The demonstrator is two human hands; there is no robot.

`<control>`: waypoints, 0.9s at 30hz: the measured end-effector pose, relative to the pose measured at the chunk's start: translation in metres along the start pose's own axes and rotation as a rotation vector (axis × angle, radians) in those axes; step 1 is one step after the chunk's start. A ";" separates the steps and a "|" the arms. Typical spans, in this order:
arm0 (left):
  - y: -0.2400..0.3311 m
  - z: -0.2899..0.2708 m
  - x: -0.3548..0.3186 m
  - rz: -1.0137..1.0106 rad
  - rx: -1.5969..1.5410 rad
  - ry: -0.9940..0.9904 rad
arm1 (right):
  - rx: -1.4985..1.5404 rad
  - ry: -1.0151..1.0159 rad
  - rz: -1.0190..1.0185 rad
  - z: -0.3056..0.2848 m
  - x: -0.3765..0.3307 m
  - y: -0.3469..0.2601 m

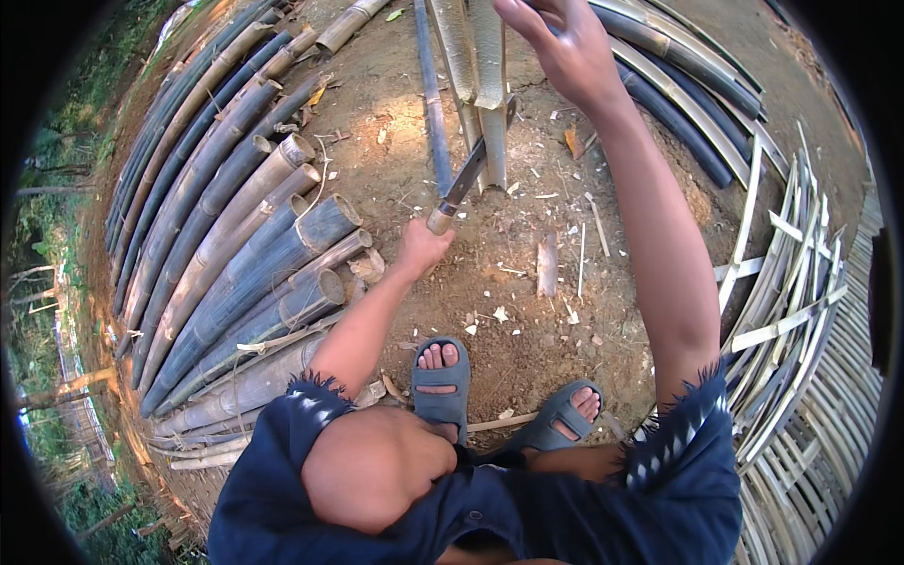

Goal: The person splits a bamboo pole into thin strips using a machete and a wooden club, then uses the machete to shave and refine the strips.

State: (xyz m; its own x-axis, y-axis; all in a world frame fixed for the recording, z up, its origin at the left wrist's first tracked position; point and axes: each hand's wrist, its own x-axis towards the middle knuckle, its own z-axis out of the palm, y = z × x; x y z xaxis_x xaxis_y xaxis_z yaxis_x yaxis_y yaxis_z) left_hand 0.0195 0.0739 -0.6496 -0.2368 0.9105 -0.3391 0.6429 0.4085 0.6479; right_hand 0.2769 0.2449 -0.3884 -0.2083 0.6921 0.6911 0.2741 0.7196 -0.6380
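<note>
My left hand [426,249] is closed around the wooden handle of a long-bladed knife [465,173]. Its blade slants up and to the right through a split bamboo length [492,141]. The blade's tip shows past the bamboo's right edge. The bamboo stands upright, its pale inner faces parted and a node across its middle; its upper end runs out of view. At the top edge, my right hand [570,52] is beside the bamboo, the thumb spread towards it. Part of this hand's fingers is cut off, and whether it touches the bamboo I cannot tell.
Dark bamboo poles [217,198] lie stacked at left, with halved poles [678,66] at upper right. Thin bamboo strips [786,292] are piled at right by a slatted bamboo surface [819,452]. Pale chips and a bark piece [547,266] litter the dirt before my sandals [441,386].
</note>
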 end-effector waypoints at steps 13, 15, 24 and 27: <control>0.076 -0.091 -0.021 0.397 -0.170 0.110 | 0.337 0.226 0.211 0.046 0.012 -0.071; 0.134 -0.135 0.004 0.719 -0.459 0.252 | 0.388 0.459 -0.034 0.074 0.015 -0.067; 0.293 -0.195 -0.003 1.186 -0.743 0.316 | 0.284 0.401 -0.002 0.070 0.005 -0.085; 0.288 -0.195 0.002 1.131 -0.796 0.315 | 0.291 0.396 -0.032 0.068 -0.002 -0.085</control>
State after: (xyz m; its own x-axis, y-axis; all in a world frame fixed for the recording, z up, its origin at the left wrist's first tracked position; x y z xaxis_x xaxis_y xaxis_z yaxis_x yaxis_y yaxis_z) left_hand 0.0619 0.2062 -0.3307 -0.0972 0.6985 0.7090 0.0413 -0.7089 0.7041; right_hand 0.1906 0.1861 -0.3587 0.1761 0.6351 0.7521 -0.0116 0.7653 -0.6436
